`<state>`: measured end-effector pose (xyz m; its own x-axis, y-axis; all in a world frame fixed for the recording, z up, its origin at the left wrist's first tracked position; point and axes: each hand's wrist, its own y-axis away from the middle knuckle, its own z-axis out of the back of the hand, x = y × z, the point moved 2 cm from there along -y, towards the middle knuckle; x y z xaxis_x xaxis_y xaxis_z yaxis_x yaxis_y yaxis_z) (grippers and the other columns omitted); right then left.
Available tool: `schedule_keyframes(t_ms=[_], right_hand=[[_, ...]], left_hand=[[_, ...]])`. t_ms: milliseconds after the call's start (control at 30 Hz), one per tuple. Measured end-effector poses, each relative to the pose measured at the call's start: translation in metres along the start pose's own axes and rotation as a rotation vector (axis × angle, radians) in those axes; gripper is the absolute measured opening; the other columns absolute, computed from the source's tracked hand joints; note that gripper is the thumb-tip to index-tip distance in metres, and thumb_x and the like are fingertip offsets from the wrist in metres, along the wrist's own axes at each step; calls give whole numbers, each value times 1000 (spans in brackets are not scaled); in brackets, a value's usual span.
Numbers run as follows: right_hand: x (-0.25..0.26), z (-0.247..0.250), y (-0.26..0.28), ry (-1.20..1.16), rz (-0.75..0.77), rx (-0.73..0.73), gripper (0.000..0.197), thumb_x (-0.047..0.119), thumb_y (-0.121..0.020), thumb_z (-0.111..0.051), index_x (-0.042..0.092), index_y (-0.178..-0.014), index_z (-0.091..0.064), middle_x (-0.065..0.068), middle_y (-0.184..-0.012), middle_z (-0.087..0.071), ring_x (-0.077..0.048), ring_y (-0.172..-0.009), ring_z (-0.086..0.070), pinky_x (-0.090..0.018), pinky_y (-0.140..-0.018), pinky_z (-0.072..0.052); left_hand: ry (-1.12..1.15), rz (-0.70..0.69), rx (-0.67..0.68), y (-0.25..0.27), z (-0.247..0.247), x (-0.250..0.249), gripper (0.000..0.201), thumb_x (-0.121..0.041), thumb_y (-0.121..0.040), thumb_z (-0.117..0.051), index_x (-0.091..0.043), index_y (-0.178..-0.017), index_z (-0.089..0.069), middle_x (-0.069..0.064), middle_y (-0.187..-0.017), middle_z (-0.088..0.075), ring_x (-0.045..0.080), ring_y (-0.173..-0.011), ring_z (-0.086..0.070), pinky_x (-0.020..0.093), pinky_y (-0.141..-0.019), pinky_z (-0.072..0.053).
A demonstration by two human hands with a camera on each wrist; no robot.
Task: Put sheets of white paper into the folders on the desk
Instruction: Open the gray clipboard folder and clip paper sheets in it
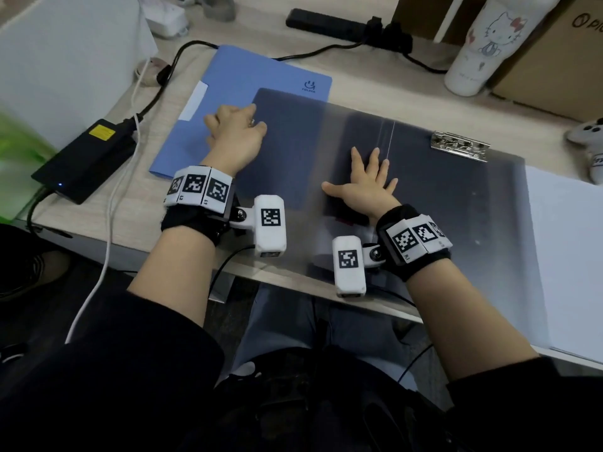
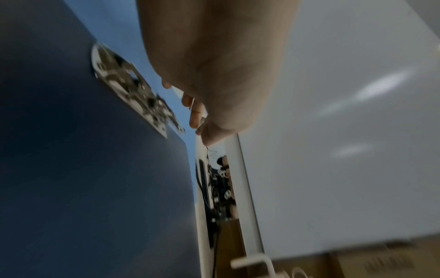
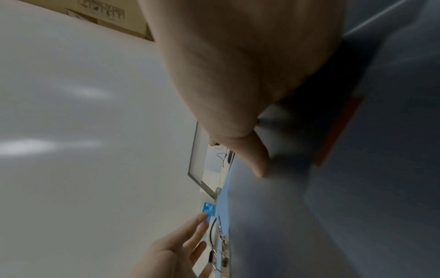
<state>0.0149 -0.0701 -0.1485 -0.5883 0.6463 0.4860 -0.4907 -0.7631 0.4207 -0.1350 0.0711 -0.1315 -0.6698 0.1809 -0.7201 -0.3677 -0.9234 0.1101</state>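
Note:
A dark blue folder (image 1: 424, 197) lies open on the desk, its metal clip (image 1: 460, 146) at the far right of the inside. My left hand (image 1: 235, 132) grips the left cover's outer edge with curled fingers. My right hand (image 1: 365, 181) presses flat, fingers spread, beside the spine. A closed light blue folder (image 1: 248, 73) lies under the left cover. A stack of white paper (image 1: 567, 256) sits to the right. The left wrist view shows the dark cover (image 2: 83, 169) and clip (image 2: 133, 97) beside my hand (image 2: 214, 75). My right palm (image 3: 238, 65) rests on the folder (image 3: 309, 206) in the right wrist view.
A black power adapter (image 1: 85, 158) with cables lies at the left, a power strip (image 1: 329, 22) at the back. A white bottle (image 1: 483, 44), a cardboard box (image 1: 554, 60) and a white controller (image 1: 590, 138) stand at the right. The desk's front edge runs under my wrists.

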Motion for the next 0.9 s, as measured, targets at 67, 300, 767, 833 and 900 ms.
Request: schedule_keyframes(t_ms=[67,300,767,833,900], right_hand=[[-5,10,1,-18,21,24,85,43,-88,-58,26,-152,-3,-6,-158,17,-28,-146,18,-46,-117,10],[-40,61,-2,-352,163,-142,47,20,-85,-67,7,-129,-55,-9,-129,-59,-19,-122,-54,-34,-108,-39],[-156,130,-26,-108,-128,-322,72,31,-73,-78,7,-133,-46,-14,-135,-51,-28,-128,-45,-31,-104,-39],[-161,131,-32,-22,-157,-258,88,42,-70,-78,5,-139,-37,-16,-144,-38,-28,-136,-33,-37,-112,-32],[-164,130,-36,46,-179,-244,99,51,-68,-76,4,-143,-30,-15,-148,-29,-28,-141,-23,-41,-116,-25]], left_hand=[[-27,-81,18,4,-10,-17,42,-23,-96,-42,-19,-138,-44,10,-143,-34,31,-136,-16,38,-115,-17],[134,-374,300,18,-66,-98,32,-16,-95,-50,-11,-125,-59,3,-130,-59,17,-129,-46,30,-111,-34],[166,-253,373,-2,-170,-168,13,-16,-90,-54,-21,-79,-60,7,-90,-61,23,-88,-56,42,-94,-50],[174,-232,352,-8,-181,-172,29,-19,-92,-50,-24,-64,-53,8,-85,-61,27,-88,-61,45,-89,-53],[184,-201,337,-12,-189,-175,26,-23,-92,-50,-22,-67,-59,10,-91,-69,31,-95,-65,45,-87,-54]])
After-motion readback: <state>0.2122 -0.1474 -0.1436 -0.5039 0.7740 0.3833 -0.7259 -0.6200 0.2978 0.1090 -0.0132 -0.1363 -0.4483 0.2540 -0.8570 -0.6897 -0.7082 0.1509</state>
